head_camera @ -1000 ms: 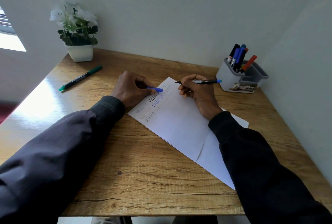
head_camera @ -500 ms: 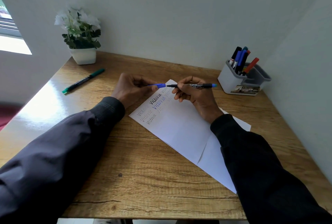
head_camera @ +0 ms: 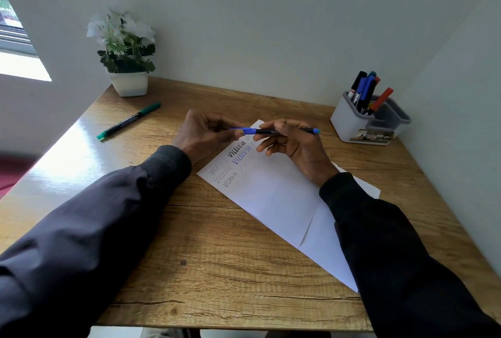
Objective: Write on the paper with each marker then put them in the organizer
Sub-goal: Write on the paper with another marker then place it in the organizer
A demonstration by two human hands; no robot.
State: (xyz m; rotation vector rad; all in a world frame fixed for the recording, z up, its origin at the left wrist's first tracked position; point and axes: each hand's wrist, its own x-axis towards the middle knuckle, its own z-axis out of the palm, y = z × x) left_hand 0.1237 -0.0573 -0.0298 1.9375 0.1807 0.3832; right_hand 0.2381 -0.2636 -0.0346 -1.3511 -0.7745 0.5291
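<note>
At the far left a window (head_camera: 16, 39) throws light across the wooden surface (head_camera: 217, 270), which shines along its left edge. A green marker (head_camera: 127, 122) lies flat on the bare wood there, well apart from the other things. Its longer green end points toward a white pot of white flowers (head_camera: 129, 83), which stands in the back left corner against the wall.

Near the middle, the left grip (head_camera: 202, 134) is curled. Its thumb and fingertips pinch a blue cap (head_camera: 244, 130) and hold it level above the top corner of the paper (head_camera: 271, 202). The cap meets the black barrel of the blue marker (head_camera: 282, 131) end to end in one straight line, but I cannot tell whether it is pushed fully home. The right grip (head_camera: 298, 145) is wrapped round that barrel, and the marker's blue tail end sticks out to the right past the fingers. Both grips are raised over the paper and come out of dark sleeves.

The paper is a white sheet lying askew, with a second sheet showing from under it at the lower right. Near its top corner "Victoria" is written several times in grey, black and blue.

In the back right corner stands a grey and white organizer (head_camera: 349, 123). Its tall compartment holds black and blue markers upright, and a red marker (head_camera: 381, 99) leans to the right.
</note>
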